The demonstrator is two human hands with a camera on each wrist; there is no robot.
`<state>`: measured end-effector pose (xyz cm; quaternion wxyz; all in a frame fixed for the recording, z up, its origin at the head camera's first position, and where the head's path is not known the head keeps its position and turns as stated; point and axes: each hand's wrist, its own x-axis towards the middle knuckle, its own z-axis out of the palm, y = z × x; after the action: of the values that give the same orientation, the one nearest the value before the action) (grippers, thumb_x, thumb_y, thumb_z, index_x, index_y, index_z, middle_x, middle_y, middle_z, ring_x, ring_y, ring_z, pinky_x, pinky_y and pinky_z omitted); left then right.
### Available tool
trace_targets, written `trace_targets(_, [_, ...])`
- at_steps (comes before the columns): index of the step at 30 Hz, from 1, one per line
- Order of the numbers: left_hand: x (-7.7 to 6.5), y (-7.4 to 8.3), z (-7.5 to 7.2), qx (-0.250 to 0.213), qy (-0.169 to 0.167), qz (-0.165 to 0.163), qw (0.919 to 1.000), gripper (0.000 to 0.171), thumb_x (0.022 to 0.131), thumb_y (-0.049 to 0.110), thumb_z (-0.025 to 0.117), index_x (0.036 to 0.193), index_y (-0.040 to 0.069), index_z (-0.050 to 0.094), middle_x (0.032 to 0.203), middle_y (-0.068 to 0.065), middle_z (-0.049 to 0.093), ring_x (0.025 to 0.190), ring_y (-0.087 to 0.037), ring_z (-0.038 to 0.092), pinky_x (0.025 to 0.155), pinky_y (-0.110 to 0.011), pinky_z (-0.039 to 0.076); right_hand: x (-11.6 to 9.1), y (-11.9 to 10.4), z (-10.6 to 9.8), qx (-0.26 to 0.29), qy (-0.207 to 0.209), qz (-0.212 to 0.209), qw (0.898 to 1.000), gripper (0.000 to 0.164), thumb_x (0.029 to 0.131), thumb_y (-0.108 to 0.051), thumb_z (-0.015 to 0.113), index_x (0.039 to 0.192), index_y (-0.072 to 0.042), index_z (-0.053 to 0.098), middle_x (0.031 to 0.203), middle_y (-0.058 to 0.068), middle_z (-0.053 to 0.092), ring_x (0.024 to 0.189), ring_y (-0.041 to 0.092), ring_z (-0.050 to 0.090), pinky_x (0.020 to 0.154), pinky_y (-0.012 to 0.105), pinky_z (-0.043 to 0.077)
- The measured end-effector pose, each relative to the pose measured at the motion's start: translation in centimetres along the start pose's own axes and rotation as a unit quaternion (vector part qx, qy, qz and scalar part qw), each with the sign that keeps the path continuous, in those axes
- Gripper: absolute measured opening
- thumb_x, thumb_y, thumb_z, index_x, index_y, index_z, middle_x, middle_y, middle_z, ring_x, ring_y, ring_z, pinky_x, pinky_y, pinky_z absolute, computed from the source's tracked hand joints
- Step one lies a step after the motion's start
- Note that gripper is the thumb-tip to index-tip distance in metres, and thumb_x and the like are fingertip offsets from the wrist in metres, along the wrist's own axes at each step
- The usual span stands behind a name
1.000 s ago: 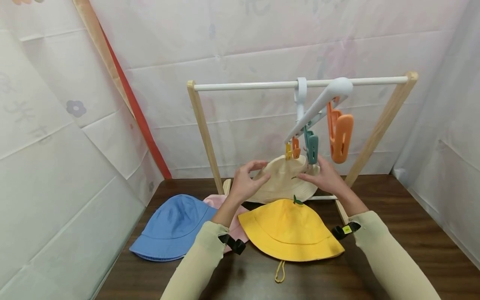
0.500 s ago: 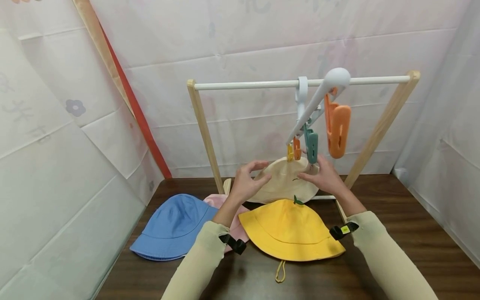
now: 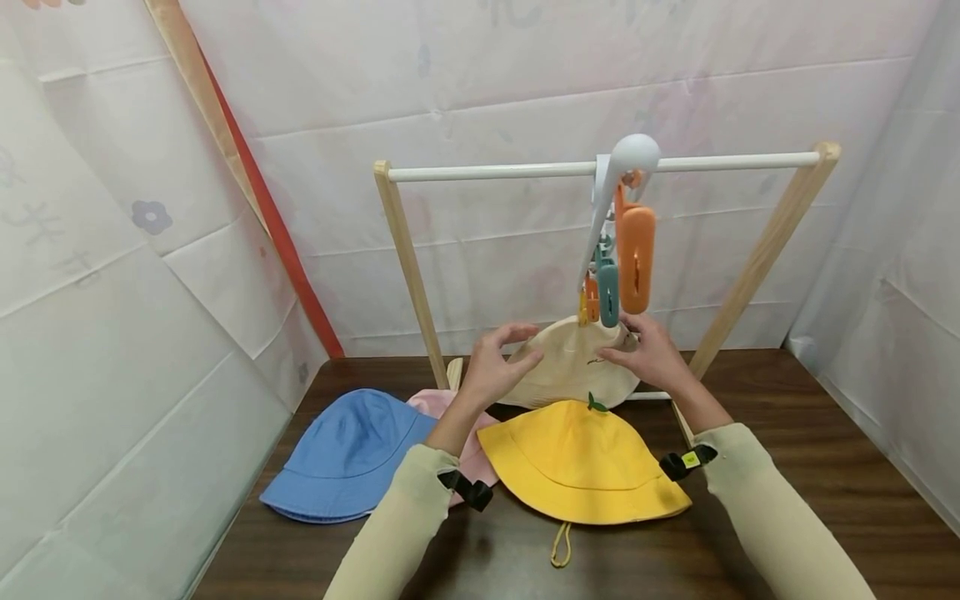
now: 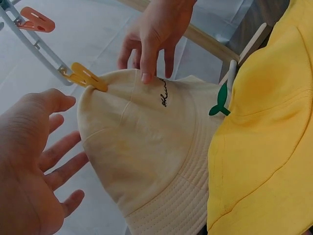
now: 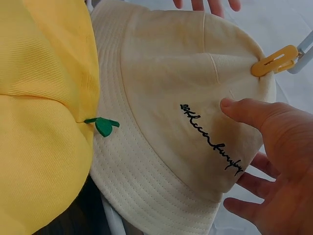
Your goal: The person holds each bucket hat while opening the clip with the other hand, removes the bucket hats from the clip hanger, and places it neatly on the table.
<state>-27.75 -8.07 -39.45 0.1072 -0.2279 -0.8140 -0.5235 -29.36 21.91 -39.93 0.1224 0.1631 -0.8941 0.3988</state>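
A cream bucket hat (image 3: 558, 371) with dark script stitching hangs by its crown from a yellow clip (image 5: 275, 61) on a white clip hanger (image 3: 635, 157). My left hand (image 3: 491, 362) is held at the hat's left side, its fingers spread and, in the left wrist view, apart from the crown. On the other side is my right hand (image 3: 652, 354). In the right wrist view its thumb lies over the front of the crown and its other fingers are at the edge; whether they touch the cloth is hard to tell. Neither hand grips anything.
A yellow hat (image 3: 577, 458) with a green sprout lies in front of the cream one. Left of it are a blue hat (image 3: 352, 458) and a partly covered pink hat (image 3: 472, 454). Orange (image 3: 636, 258) and teal (image 3: 608, 292) clips hang from the hanger on the wood-and-white rack (image 3: 487, 173).
The hanger's near end has swung left, so its clips now line up almost one behind another. The cream hat has shifted very slightly; both hands have stayed nearly in place.
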Motion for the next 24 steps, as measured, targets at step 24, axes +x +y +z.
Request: trace_targets(24, [-0.2,-0.1,0.0,-0.010,-0.005,0.008,0.9999,0.039,0.104,0.019,0.082,0.141,0.012,0.076,0.147,-0.014,0.077,0.143,-0.036,0.068,0.115,-0.063,0.058,-0.2,1.2,0.5,-0.004,0.064,-0.038,0.997,0.022,0.098,0.001,0.084,0.117,0.003,0.074,0.115,0.026,0.076,0.098,0.030,0.068,0.080,0.030,0.057])
